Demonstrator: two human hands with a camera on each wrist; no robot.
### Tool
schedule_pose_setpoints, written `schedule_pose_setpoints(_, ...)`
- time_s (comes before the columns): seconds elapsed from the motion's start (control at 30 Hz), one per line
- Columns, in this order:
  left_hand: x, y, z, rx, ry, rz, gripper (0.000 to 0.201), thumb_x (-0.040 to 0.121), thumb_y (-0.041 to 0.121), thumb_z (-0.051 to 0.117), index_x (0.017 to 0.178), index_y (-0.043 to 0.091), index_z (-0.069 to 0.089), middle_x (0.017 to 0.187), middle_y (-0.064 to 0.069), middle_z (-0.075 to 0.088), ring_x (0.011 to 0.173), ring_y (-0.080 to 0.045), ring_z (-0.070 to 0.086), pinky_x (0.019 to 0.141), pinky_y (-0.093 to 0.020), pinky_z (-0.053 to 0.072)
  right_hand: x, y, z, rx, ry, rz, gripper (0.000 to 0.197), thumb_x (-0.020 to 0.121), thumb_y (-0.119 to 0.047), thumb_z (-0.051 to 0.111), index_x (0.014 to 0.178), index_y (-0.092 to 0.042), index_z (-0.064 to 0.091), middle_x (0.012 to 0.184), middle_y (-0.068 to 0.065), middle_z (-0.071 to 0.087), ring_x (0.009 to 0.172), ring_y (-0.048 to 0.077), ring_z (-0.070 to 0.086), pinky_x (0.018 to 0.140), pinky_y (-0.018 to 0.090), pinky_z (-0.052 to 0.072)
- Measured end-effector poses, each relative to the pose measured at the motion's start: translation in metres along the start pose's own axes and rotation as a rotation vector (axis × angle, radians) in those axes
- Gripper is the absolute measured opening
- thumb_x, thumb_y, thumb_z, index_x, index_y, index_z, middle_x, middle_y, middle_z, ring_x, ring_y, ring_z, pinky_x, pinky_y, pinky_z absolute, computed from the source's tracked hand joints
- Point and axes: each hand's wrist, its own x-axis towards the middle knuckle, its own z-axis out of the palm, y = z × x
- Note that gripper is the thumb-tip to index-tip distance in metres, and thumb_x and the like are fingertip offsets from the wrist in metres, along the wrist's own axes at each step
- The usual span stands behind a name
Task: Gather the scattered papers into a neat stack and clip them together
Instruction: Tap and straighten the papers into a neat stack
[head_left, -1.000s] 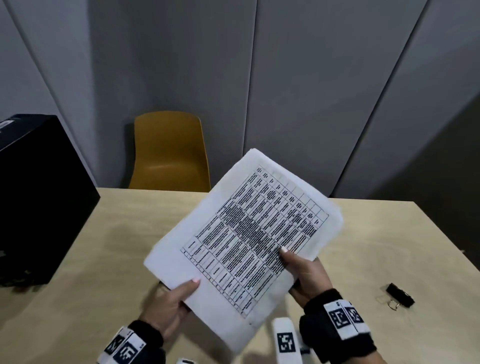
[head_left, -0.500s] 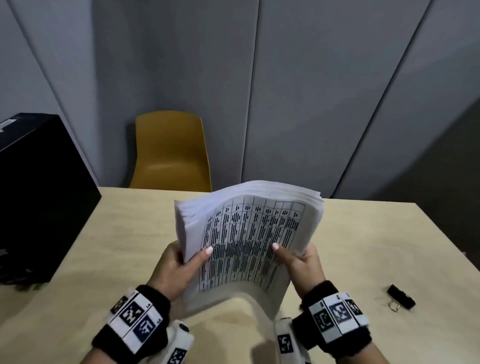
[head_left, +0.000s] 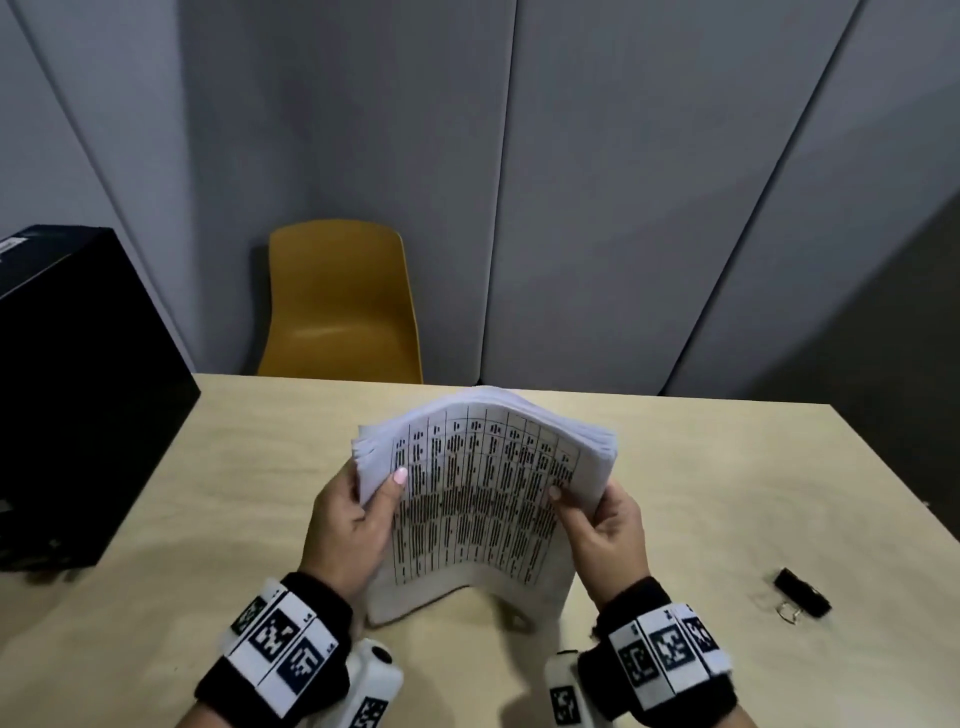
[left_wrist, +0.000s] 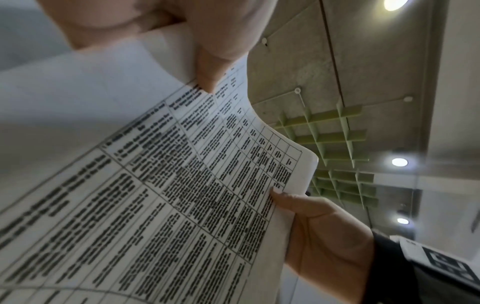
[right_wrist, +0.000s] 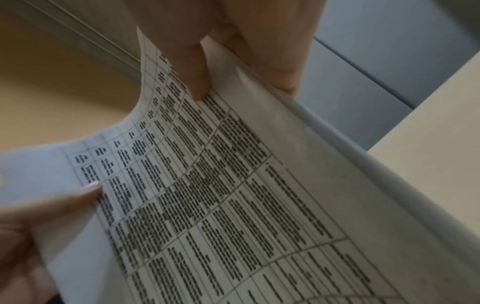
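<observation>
A stack of white papers (head_left: 483, 499) printed with a table stands on its lower edge on the wooden table (head_left: 208, 493), bowed towards me. My left hand (head_left: 358, 514) grips its left side, thumb on the front sheet. My right hand (head_left: 597, 519) grips its right side the same way. Both wrist views show the printed sheet (left_wrist: 182, 195) (right_wrist: 221, 195) close up, with a thumb pressed on it. A black binder clip (head_left: 802, 600) lies on the table to the right, apart from both hands.
A black box (head_left: 67, 395) sits on the table's left end. A yellow chair (head_left: 340, 306) stands behind the far edge, against grey wall panels. Bare tabletop lies between the papers and the clip.
The stack was held flat and slanted above the table; both hands have turned it upright and lowered its bottom edge onto the table. The clip has not moved.
</observation>
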Motion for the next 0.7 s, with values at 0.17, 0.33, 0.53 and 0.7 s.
schedule_pose_setpoints(0.17, -0.005, 0.012, -0.001, 0.041, 0.036, 0.141, 0.042, 0.078, 0.019, 0.057, 0.113, 0.038, 0.045, 0.103, 0.037, 0.060, 0.098, 0.013, 0.057, 0.083, -0.003, 0.042, -0.012, -0.004, 0.001, -0.082, 0.041, -0.131, 0.038, 0.081, -0.006, 0.062, 0.113, -0.025, 0.052, 0.097, -0.005, 0.070, 0.091, 0.006, 0.065, 0.080, 0.024, 0.054)
schedule_pose_setpoints(0.33, 0.001, 0.020, -0.005, 0.395, 0.162, 0.469, 0.052, 0.087, 0.013, 0.045, 0.134, 0.032, 0.038, 0.132, -0.009, 0.046, 0.125, 0.010, 0.036, 0.105, -0.009, 0.029, -0.006, -0.028, 0.007, -0.391, 0.173, -0.539, 0.081, 0.073, 0.004, 0.049, 0.141, -0.034, 0.025, 0.122, 0.009, 0.047, 0.113, -0.001, 0.046, 0.099, 0.009, 0.033)
schedule_pose_setpoints(0.53, 0.001, 0.024, -0.007, 0.541, 0.097, 0.476, 0.042, 0.089, 0.011, 0.037, 0.128, 0.021, 0.047, 0.121, -0.019, 0.053, 0.112, 0.001, 0.040, 0.100, 0.003, 0.023, -0.007, -0.034, 0.008, -0.562, 0.119, -0.584, 0.055, 0.073, -0.002, 0.041, 0.124, -0.023, 0.051, 0.123, 0.017, 0.045, 0.108, -0.022, 0.036, 0.089, -0.006, 0.026)
schedule_pose_setpoints(0.7, 0.000, 0.030, -0.007, 0.525, 0.066, 0.426, 0.049, 0.089, 0.018, 0.031, 0.132, 0.003, 0.048, 0.124, -0.015, 0.054, 0.113, -0.001, 0.042, 0.100, 0.001, 0.024, -0.009, -0.033, 0.006, -0.526, 0.124, -0.569, 0.050, 0.081, -0.012, 0.039, 0.130, -0.014, 0.049, 0.121, 0.007, 0.046, 0.112, -0.015, 0.037, 0.095, -0.001, 0.027)
